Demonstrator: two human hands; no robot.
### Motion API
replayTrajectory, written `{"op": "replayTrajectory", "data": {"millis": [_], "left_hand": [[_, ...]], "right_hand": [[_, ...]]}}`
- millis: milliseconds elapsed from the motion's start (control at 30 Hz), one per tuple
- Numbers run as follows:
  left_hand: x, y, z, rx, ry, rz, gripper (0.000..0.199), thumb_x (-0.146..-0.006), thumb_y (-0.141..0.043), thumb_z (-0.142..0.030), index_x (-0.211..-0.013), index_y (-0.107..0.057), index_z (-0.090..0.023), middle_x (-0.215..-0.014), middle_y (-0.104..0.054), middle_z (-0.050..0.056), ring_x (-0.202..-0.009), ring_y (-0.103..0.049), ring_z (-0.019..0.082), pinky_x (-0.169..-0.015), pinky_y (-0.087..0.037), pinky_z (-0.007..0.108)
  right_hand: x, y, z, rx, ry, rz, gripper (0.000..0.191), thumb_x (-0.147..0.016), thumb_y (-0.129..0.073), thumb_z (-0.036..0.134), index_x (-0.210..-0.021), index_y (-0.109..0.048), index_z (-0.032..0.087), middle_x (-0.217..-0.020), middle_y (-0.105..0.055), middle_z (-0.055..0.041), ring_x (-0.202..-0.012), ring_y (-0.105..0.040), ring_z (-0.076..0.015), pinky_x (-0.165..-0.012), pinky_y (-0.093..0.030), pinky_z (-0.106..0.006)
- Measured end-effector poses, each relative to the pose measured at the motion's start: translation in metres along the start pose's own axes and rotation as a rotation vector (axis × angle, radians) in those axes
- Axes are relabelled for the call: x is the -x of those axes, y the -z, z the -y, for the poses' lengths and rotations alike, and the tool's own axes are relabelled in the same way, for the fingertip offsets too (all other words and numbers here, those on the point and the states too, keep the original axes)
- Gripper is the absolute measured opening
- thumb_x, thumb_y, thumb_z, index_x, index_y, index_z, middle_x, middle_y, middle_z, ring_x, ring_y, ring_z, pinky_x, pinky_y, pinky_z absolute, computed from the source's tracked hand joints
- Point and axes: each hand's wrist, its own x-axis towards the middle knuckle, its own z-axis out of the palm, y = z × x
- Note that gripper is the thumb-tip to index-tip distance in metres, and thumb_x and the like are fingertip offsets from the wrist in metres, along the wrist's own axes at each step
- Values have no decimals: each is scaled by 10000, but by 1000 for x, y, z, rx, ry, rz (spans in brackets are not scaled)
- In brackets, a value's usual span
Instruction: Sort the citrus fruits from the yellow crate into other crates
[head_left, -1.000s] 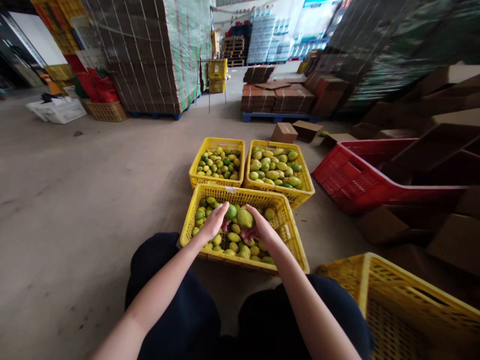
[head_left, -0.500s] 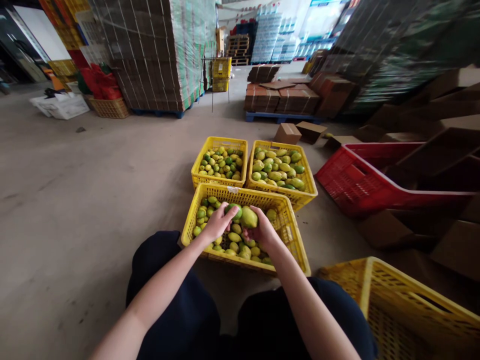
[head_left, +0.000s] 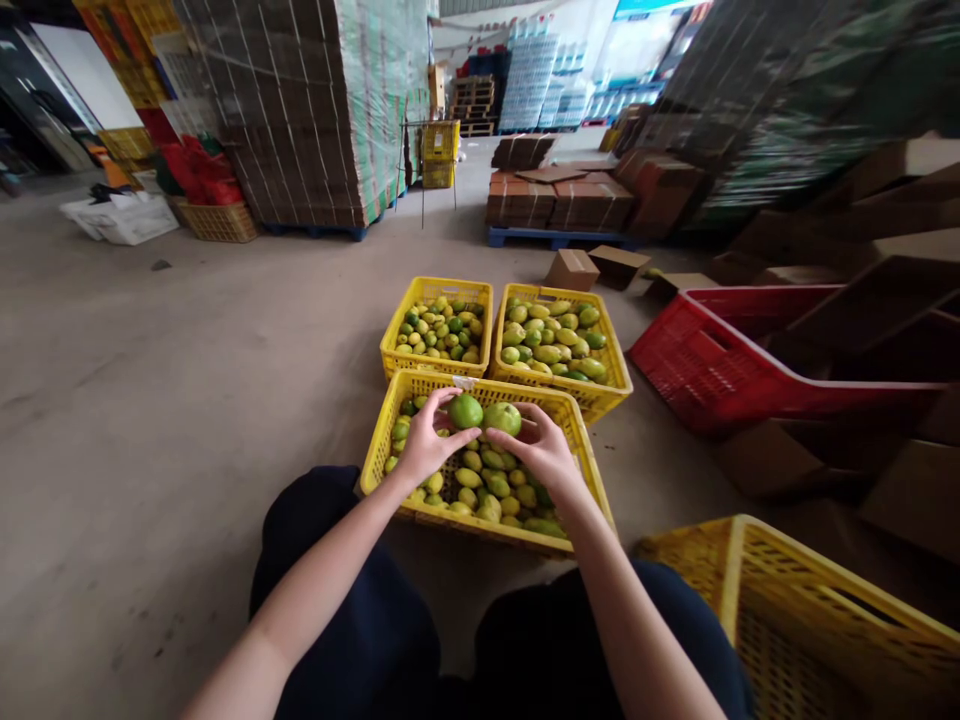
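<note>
My left hand is closed around a round green lemon, fingers behind it and thumb below. Close beside it, a paler yellow-green lemon is held in my right hand, with its end turned toward me. Both fruits are above the near yellow crate, which holds many green and yellow lemons. Behind it stand two more yellow crates: the left one has smaller lemons, the right one larger, mostly yellow ones.
A red crate with cardboard in it stands on the right, among loose cartons. Another yellow crate is by my right knee. Further back are flattened cardboard on a blue pallet and a tall wrapped stack.
Both hands have turned and raised the two lemons slightly. The fruits' ends now show more, and the right-hand lemon has rotated. The crates have stayed in place.
</note>
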Motion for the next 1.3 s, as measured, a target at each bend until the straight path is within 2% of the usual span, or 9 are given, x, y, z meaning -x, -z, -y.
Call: {"op": "replayTrajectory", "data": {"millis": [167, 267, 367, 567, 767, 1000, 1300], "left_hand": [[2, 1, 1, -191, -214, -13, 511, -688, -747, -274, -1140, -517, -210, -1125, -611, 74, -980, -613, 186, -844, -516, 318], [4, 3, -2, -340, -346, -12, 462, -740, -702, -263, -1159, -511, -222, -1119, -617, 65, -1029, -598, 189, -878, -502, 327], [5, 5, -5, -447, -409, -1, 425, -792, -644, -262, -1187, -488, -234, -1154, -606, 68, -1088, -578, 192, -924, -481, 342], [6, 6, -7, -517, -458, 23, 402, -824, -597, -234, -1205, -469, -233, -1192, -595, 79, -1144, -551, 198, -982, -449, 377], [5, 8, -7, -558, -487, 27, 394, -826, -589, -205, -1199, -465, -228, -1201, -590, 76, -1158, -538, 187, -1003, -440, 370], [5, 7, -5, -587, -469, 12, 416, -811, -601, -178, -1200, -459, -223, -1182, -591, 69, -1142, -544, 180, -996, -445, 360], [5, 6, -2, -622, -429, 31, 457, -782, -619, -157, -1204, -461, -232, -1181, -590, 66, -1136, -547, 188, -987, -450, 362]], "right_hand": [[-1, 3, -8, 125, 188, -27, 554, -558, -805, 372, -1020, -537, 226, -972, -696, -59, -814, -662, -222, -727, -547, -355], [0, 5, -8, 219, 241, -67, 568, -564, -801, 385, -1049, -550, 229, -1031, -677, -65, -815, -661, -217, -739, -545, -358], [1, 5, -6, 269, 279, -85, 555, -580, -792, 387, -1057, -558, 230, -1035, -666, -57, -884, -649, -225, -779, -536, -354], [3, 2, -1, 300, 301, -107, 509, -600, -767, 389, -1044, -569, 236, -1004, -658, -54, -954, -615, -250, -766, -538, -365], [4, 3, 0, 297, 262, -98, 521, -610, -761, 398, -1060, -561, 229, -1026, -656, -64, -883, -626, -229, -755, -529, -357], [6, 2, 0, 309, 256, -93, 510, -615, -760, 394, -1057, -568, 226, -1020, -660, -65, -853, -626, -220, -728, -527, -344], [10, 2, 3, 266, 276, -88, 511, -608, -767, 388, -1054, -571, 236, -1013, -656, -58, -915, -619, -235, -717, -524, -327]]}}
